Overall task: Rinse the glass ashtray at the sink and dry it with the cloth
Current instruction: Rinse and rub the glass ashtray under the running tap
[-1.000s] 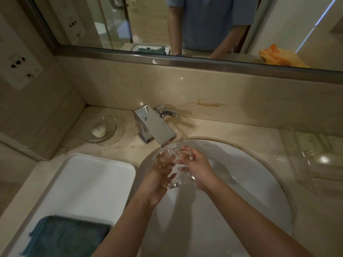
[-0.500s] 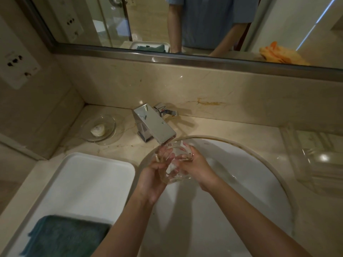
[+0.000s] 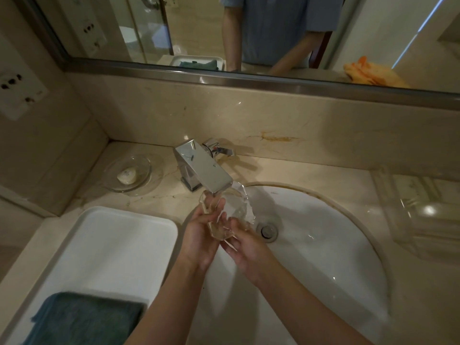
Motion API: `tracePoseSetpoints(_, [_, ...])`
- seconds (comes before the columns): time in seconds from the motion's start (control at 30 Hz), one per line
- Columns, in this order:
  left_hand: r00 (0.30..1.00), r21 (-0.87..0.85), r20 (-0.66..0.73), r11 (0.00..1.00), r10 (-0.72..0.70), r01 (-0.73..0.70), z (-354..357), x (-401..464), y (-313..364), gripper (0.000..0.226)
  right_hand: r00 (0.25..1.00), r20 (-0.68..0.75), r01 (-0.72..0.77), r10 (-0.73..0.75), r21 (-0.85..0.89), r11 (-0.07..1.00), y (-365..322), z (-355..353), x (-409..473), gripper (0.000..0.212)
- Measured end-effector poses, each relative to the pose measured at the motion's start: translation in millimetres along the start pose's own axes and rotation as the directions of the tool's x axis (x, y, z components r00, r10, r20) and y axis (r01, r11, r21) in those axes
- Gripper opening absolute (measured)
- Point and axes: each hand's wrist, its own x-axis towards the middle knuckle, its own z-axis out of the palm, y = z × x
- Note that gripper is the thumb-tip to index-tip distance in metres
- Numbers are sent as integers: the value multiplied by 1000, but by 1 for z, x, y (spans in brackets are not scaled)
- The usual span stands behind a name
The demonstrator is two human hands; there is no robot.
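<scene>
The clear glass ashtray [image 3: 234, 207] is tilted on edge under the spout of the chrome tap [image 3: 202, 169], over the white sink [image 3: 323, 245]. Water runs over it. My left hand [image 3: 201, 232] holds its left side, fingers laid along the glass. My right hand [image 3: 245, 241] grips its lower edge from below. A teal cloth [image 3: 84, 319] lies folded at the near end of the white tray [image 3: 112, 240] on the left of the counter.
A glass dish with a small soap [image 3: 128, 175] sits left of the tap. A clear plastic tray [image 3: 423, 210] stands on the counter at the right. The sink drain [image 3: 267, 231] is just right of my hands. A mirror runs along the back wall.
The ashtray has been turned from lying between both hands to standing on edge, raised closer to the spout. My right hand has slid from its top to its lower edge.
</scene>
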Motion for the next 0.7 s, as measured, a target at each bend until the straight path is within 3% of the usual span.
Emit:
tracePoseSetpoints(0.33, [999,-6,-38,1000,-11,11,-3,-2,1,47,989,149,1,-3,16,1000,8,-18,-13,28])
tracePoseSetpoints(0.47, [1000,44,-26,999,-10,11,-2,-4,2,50,992,-59,111,-115,-74,991,1,-28,-12,23])
tracePoseSetpoints(0.57, [999,81,-39,996,-22,25,-4,-5,1,51,943,-229,222,-241,-107,969,-17,-35,-8,13])
tracePoseSetpoints(0.7, [999,115,15,992,-46,44,-5,-7,1,46,941,-109,257,-321,-388,885,-41,-27,-6,20])
